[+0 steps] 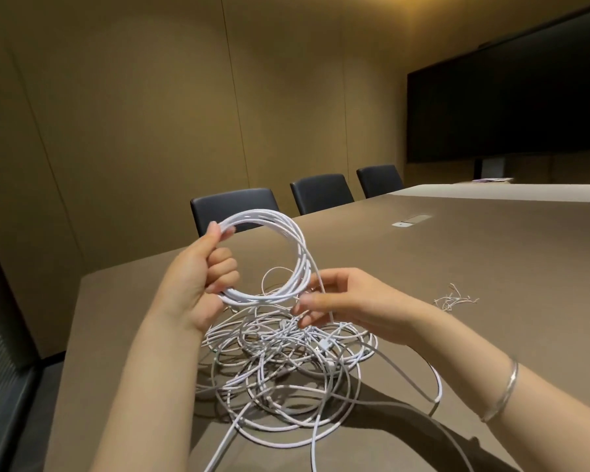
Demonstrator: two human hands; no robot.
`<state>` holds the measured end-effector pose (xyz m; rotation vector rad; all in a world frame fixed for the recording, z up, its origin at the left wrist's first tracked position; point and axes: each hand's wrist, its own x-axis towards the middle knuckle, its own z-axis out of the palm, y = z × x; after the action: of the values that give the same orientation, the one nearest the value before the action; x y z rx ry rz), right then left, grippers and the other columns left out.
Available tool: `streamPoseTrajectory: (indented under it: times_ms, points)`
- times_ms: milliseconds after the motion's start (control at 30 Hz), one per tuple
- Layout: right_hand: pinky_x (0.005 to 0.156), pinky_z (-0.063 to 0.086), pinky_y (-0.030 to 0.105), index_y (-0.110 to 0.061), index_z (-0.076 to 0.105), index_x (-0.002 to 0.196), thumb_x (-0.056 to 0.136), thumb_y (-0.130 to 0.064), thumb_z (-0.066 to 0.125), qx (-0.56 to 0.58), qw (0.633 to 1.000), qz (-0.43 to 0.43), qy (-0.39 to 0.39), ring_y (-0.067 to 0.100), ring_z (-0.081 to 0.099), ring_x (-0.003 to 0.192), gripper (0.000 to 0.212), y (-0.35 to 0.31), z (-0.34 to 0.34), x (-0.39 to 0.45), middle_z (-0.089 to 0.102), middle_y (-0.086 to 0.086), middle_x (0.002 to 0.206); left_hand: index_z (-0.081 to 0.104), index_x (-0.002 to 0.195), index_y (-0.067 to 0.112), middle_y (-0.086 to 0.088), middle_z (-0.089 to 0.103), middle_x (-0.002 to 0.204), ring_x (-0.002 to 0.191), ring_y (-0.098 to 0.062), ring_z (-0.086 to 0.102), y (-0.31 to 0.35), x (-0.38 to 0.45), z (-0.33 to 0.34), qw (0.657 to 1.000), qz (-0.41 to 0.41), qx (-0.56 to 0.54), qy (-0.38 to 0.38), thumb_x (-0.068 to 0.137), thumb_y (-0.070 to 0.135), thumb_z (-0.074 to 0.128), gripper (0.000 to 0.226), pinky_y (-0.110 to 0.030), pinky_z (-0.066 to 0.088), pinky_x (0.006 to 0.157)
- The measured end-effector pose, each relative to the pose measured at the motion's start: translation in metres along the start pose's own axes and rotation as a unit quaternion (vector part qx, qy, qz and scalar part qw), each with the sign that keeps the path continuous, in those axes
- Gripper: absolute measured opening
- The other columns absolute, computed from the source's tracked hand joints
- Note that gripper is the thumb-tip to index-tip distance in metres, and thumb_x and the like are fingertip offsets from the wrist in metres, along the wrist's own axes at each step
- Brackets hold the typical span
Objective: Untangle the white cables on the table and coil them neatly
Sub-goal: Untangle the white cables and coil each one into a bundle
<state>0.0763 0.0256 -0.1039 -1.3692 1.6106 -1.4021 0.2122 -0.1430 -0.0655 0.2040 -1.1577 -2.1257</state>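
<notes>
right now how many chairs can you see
3, all in a row along the far side of the table: left chair, middle chair, right chair. More may be out of view.

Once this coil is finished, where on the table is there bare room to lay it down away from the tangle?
Bare table lies beyond the right hand, between the tangled pile and the floor-box plate. Another free strip runs left of the left hand, toward the table's corner. The small ties take a spot right. It is crowded directly under the coil.
</notes>
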Motion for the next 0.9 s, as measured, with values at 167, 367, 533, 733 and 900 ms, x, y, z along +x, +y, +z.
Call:
streamPoseTrajectory:
  times_ms: [167,367,533,733,900]
  points:
    - [0.081,0.052,0.033,0.002,0.066,0.085,0.083,-0.029,0.074,-0.108,0.988,-0.022,0.105,0.025,0.066,0.078,0.032,0.014,-0.002,0.0,0.073,0.01,0.08,0.057,0.092,0.013,0.01,0.021,0.045,0.031,-0.005,0.019,0.013,-0.001,-0.01,0.999,0.02,-0.011,0.033,0.101,0.03,0.048,0.021,-0.013,0.013,0.031]
    - [0.065,0.044,0.022,0.003,0.062,0.073,0.086,-0.018,0.07,-0.071,0.917,-0.124,0.373,0.012,0.054,0.065,0.026,0.024,-0.038,0.0,0.067,0.024,0.075,0.058,0.09,0.012,0.011,0.023,0.044,0.029,-0.006,0.02,0.023,-0.001,-0.027,0.998,0.023,0.003,0.054,0.102,0.03,0.045,0.025,-0.014,0.015,0.028]
    - [0.076,0.052,0.037,-0.007,0.058,0.07,0.089,-0.018,0.067,-0.019,0.89,-0.15,0.43,0.021,0.066,0.065,0.024,0.014,-0.055,-0.005,0.064,0.012,0.064,0.06,0.09,0.011,0.011,0.023,0.044,0.03,-0.006,0.02,0.022,-0.002,-0.032,0.997,0.031,-0.001,0.065,0.102,0.031,0.046,0.026,-0.015,0.015,0.029]
    - [0.049,0.046,0.026,-0.016,0.044,0.062,0.089,-0.018,0.064,0.123,0.865,-0.061,0.483,0.009,0.037,0.04,0.033,0.009,-0.071,-0.011,0.035,0.001,0.055,0.059,0.091,0.012,0.01,0.024,0.044,0.03,-0.007,0.02,0.029,-0.003,-0.044,0.994,0.05,-0.023,0.093,0.102,0.031,0.045,0.026,-0.014,0.015,0.031]
    - [0.038,0.019,0.018,-0.02,0.046,0.076,0.094,-0.022,0.054,0.093,0.907,-0.035,0.409,0.004,0.024,0.036,0.02,0.007,-0.051,-0.011,0.032,-0.008,0.052,0.06,0.09,0.01,0.009,0.022,0.046,0.032,-0.007,0.018,0.015,0.003,-0.038,0.993,0.037,0.0,0.109,0.103,0.031,0.045,0.029,-0.014,0.014,0.031]
